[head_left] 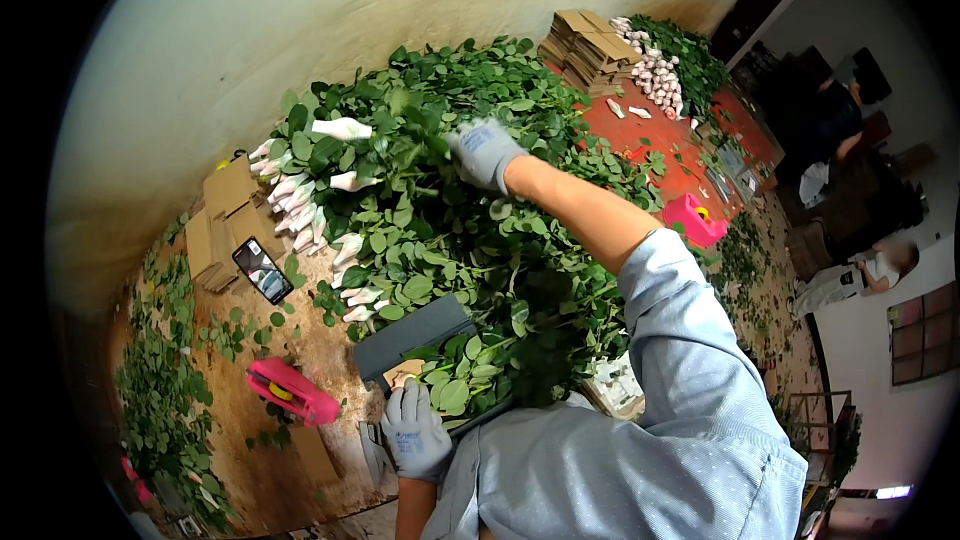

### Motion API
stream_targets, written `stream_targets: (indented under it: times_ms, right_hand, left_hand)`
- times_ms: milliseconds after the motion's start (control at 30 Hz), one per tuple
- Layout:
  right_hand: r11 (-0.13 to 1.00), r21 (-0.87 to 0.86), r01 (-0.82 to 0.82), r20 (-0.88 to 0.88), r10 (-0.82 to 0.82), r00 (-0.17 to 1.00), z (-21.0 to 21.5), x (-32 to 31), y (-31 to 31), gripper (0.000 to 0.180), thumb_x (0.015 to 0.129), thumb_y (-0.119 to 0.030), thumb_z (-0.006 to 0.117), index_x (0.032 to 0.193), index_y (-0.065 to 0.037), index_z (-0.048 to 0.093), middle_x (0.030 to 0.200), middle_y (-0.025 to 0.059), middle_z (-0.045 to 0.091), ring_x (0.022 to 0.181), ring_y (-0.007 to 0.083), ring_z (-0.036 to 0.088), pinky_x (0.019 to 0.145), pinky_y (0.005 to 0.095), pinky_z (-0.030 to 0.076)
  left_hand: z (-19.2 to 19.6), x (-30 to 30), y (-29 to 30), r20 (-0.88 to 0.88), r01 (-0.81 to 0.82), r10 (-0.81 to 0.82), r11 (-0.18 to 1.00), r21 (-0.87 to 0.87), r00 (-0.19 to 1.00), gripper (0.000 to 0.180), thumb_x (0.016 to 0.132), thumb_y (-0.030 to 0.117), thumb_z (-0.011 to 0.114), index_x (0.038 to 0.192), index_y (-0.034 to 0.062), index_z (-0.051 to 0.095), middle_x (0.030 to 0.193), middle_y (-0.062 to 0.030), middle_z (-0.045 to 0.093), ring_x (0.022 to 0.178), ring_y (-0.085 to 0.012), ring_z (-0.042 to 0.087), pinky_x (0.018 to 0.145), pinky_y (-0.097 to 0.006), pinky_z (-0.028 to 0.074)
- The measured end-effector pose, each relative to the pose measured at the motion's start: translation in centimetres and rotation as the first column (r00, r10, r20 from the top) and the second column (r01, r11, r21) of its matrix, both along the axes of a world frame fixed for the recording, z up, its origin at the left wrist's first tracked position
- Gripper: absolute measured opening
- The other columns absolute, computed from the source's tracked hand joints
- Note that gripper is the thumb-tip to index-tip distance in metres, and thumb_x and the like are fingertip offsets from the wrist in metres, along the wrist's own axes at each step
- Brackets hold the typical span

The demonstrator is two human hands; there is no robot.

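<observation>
My right hand (pixel 487 155), in a grey glove, reaches over a large heap of leafy flower stems (pixel 430 210). Its fingers are closed around a leafy flower stem (pixel 405 110), blurred by motion. Close to my body, my left hand (pixel 415 430), also gloved, has its fingers at a tan piece of cardboard (pixel 405 372) and looks closed on its edge. The cardboard lies against a dark grey board (pixel 415 335), with green leaves (pixel 453 385) beside it. White-wrapped flower buds (pixel 292 202) stick out along the heap's left side.
A phone (pixel 262 270) leans near folded cardboard (pixel 225 220) at left. A pink tape dispenser (pixel 292 390) stands on the table; another pink one (pixel 695 220) is at right. Stacked cardboard (pixel 588 48) and wrapped buds (pixel 655 75) lie at the back. People (pixel 870 275) are at far right.
</observation>
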State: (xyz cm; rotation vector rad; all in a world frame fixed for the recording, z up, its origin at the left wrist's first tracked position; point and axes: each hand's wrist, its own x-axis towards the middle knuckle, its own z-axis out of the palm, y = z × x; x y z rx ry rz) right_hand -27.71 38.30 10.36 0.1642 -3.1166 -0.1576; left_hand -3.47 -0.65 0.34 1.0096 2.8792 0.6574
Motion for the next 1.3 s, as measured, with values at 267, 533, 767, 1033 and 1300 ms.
stream_targets:
  times_ms: [267, 533, 767, 1033, 1300]
  right_hand:
    - [0.958, -0.269, 0.096, 0.169, -0.051, 0.984, -9.7, 2.0, -1.9, 0.056, 0.087, -0.021, 0.066, 0.136, 0.001, 0.05, 0.132, 0.0249, 0.057, 0.127, 0.0379, 0.055, 0.103, 0.0455, 0.048]
    - [0.942, -0.184, 0.282, 0.28, -0.225, 0.933, -14.9, 1.9, -1.4, 0.051, 0.085, -0.026, 0.067, 0.13, -0.003, 0.055, 0.124, 0.021, 0.068, 0.119, 0.0383, 0.064, 0.1, 0.051, 0.048]
    - [0.997, 0.067, 0.032, 0.189, -0.044, 0.981, -8.1, 4.3, -0.4, 0.043, 0.086, -0.029, 0.071, 0.118, -0.003, 0.058, 0.107, 0.021, 0.07, 0.095, 0.04, 0.069, 0.085, 0.05, 0.054]
    - [0.973, 0.191, -0.131, -0.242, 0.176, 0.954, 1.3, 5.3, -0.9, 0.029, 0.084, -0.011, 0.064, 0.113, -0.014, 0.063, 0.101, 0.0115, 0.065, 0.104, 0.0296, 0.061, 0.098, 0.0435, 0.042]
    - [0.95, 0.295, -0.103, -0.608, 0.27, 0.747, 11.3, 2.9, -0.4, 0.042, 0.084, -0.008, 0.058, 0.125, -0.014, 0.061, 0.108, 0.0154, 0.062, 0.106, 0.0359, 0.06, 0.097, 0.0481, 0.043]
  left_hand:
    - [-0.2, -0.4, 0.5, -0.018, -0.015, 0.015, 1.0, 0.011, 1.0, 0.053, 0.079, 0.018, 0.057, 0.127, -0.0031, 0.061, 0.14, -0.0191, 0.056, 0.129, -0.0379, 0.048, 0.106, -0.052, 0.037]
    - [1.3, -0.5, 0.1, -0.019, -0.029, 0.029, 0.999, 0.026, 0.999, 0.048, 0.081, 0.021, 0.062, 0.124, 0.0012, 0.064, 0.135, -0.0132, 0.058, 0.127, -0.0328, 0.05, 0.099, -0.048, 0.043]
    - [1.1, 0.2, 0.1, -0.052, -0.056, 0.059, 0.997, 0.058, 0.997, 0.044, 0.082, 0.019, 0.061, 0.122, 0.0003, 0.064, 0.133, -0.0133, 0.058, 0.125, -0.0301, 0.05, 0.1, -0.045, 0.043]
    - [1.1, 0.5, -0.1, -0.033, -0.067, 0.069, 0.996, 0.052, 0.997, 0.043, 0.083, 0.018, 0.06, 0.124, 0.0016, 0.063, 0.137, -0.0128, 0.057, 0.128, -0.0304, 0.049, 0.102, -0.045, 0.041]
    - [1.0, -0.3, 0.1, -0.024, -0.049, 0.051, 0.996, 0.068, 0.998, 0.046, 0.082, 0.018, 0.06, 0.125, 0.0006, 0.063, 0.134, -0.0136, 0.058, 0.125, -0.0319, 0.05, 0.1, -0.047, 0.042]
